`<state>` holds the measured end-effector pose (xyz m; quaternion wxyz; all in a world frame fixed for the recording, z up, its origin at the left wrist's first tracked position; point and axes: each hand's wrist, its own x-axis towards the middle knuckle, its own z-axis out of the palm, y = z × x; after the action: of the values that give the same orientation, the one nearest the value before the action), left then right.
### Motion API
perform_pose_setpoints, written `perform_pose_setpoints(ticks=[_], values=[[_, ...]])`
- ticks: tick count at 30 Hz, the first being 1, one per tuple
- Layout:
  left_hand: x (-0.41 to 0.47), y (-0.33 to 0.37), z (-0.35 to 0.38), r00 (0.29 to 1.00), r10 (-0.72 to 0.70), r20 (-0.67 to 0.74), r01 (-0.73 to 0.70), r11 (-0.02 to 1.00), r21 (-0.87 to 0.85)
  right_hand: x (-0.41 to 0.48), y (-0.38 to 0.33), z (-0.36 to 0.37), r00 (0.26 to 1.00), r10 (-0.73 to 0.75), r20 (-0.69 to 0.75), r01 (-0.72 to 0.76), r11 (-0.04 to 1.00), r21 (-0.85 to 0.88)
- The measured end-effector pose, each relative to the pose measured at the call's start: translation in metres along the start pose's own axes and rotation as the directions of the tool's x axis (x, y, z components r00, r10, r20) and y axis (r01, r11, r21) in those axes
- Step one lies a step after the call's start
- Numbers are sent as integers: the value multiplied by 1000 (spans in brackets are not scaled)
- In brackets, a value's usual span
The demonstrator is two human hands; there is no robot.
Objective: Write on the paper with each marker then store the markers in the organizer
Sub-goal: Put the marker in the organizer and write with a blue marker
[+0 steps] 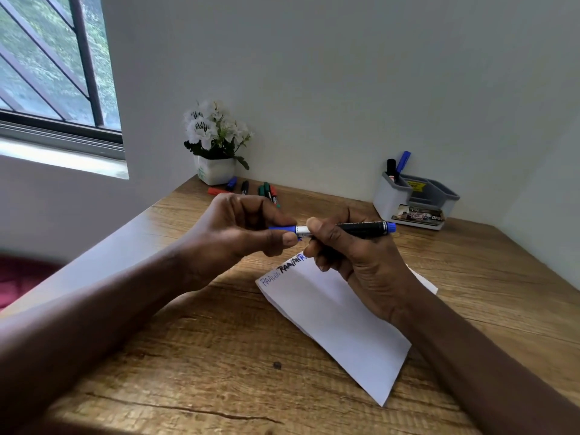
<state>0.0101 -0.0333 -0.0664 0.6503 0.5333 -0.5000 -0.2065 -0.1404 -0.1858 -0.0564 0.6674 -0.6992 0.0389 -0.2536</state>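
Roughly, you are part-way through the task. Your right hand (354, 255) curls around the black barrel of a blue marker (361, 229), held level above the far end of the paper (339, 324), while your left hand (244, 230) pinches its blue cap (282, 228) at the tip end; I cannot tell whether the cap is going on or coming off. The paper lies on the tabletop (188, 356) near you and carries a pale blue word, a black word and the start of a darker blue one, partly hidden by your right hand. The organizer (417, 199) at the far right holds two stored markers (396, 167), so two look finished. Several loose markers (251, 189) lie at the far edge beside the flower pot (215, 169); those likely remain to be used and stored.
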Motion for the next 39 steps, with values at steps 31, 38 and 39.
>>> perform_pose_setpoints(ticks=[31, 38, 39], values=[[9, -5, -8, 996, 6, -86, 71, 508, 858, 7, -7, -29, 985, 43, -168, -10, 981, 195], [4, -2, -9, 958, -282, -51, 128, 259, 957, 10, -3, -44, 901, 25, -434, -63, 995, -75], [3, -1, -9, 948, -314, -51, 135, 252, 958, 13, -1, -47, 886, -12, -464, -56, 990, -131]])
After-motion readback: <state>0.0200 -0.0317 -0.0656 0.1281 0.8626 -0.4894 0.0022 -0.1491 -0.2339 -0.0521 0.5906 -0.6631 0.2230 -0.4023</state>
